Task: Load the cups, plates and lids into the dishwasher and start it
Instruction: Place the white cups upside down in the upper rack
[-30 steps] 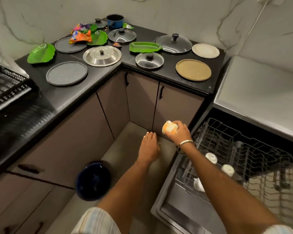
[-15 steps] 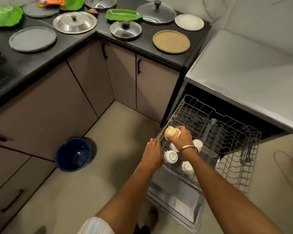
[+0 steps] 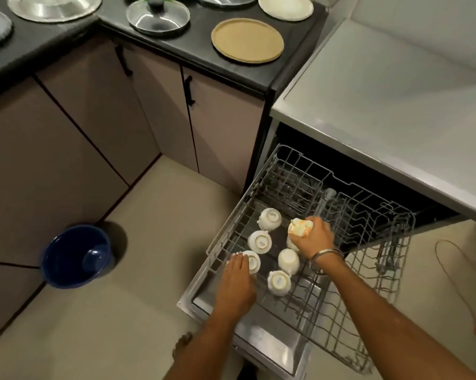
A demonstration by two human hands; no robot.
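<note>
Black counter (image 3: pixel 198 48) holds a tan plate (image 3: pixel 247 40) and glass lid (image 3: pixel 158 17); beige floor below. The right hand (image 3: pixel 313 238) grasps an orange-white cup (image 3: pixel 300 228) — tipped sideways, base leftward — over the pulled-out rack (image 3: pixel 368 223). Left hand (image 3: pixel 238 281), fingers straight, touches an upturned white cup (image 3: pixel 252 261).

You have one view only, from the camera on your head, tilted steeply down and forward. It looks onto the pulled-out dishwasher rack (image 3: pixel 308 270) from above and close by, with your forearms entering from the bottom edge. The black counter (image 3: pixel 193 53) runs along the top, farther off, and the blue bucket (image 3: pixel 76 256) sits low at left
</note>
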